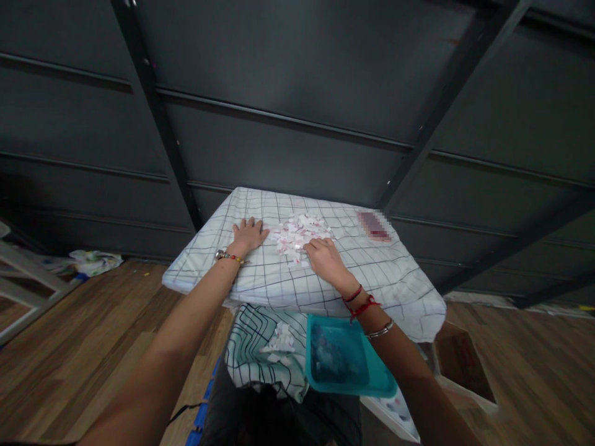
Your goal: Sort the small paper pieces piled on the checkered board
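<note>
A loose pile of small white paper-like pieces with pinkish marks (300,230) lies on a table covered with a white checked cloth (279,288). To the left of the pile, my left hand (248,235) rests flat on the cloth with its fingers spread. My right hand (325,259) is at the pile's near right edge, fingers bent and drawn together; whatever they pinch is too small to make out. More such pieces (281,341) sit on a green-and-white checked cloth (246,347) over my lap.
A teal plastic tray (383,371) stands below the table's front edge, right of my lap. A blurred reddish rectangle (374,226) lies on the table's right side. An open cardboard box (465,365) is on the wooden floor. Dark metal panels (288,148) rise behind the table.
</note>
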The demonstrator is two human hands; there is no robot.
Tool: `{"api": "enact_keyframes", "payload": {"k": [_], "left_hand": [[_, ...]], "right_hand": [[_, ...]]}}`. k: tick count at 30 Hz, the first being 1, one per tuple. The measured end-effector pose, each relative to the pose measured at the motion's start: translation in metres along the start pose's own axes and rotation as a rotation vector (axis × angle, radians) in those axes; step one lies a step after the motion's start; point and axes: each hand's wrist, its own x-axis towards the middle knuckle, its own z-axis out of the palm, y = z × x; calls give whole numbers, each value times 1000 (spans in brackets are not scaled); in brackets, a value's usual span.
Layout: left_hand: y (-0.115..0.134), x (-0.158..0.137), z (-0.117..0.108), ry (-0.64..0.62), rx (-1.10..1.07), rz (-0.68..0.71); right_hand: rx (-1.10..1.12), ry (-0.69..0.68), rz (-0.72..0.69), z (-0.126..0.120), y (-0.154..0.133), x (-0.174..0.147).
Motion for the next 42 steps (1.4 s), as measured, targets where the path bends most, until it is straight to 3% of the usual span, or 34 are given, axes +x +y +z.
{"api": "enact_keyframes", "payload": {"k": [7, 29, 36, 42], "left_hand": [[0, 1, 1, 0, -3, -11], [-1, 0, 1, 8, -3, -1], [-1, 0, 1, 5, 0, -11], [-1, 0, 2, 5, 9, -8]], "right_hand": [[1, 0, 65, 1, 4, 1], [56, -16, -19, -7, -2, -9], [98, 3, -111, -6, -3, -8], [66, 19, -45, -3, -2, -3]]}}
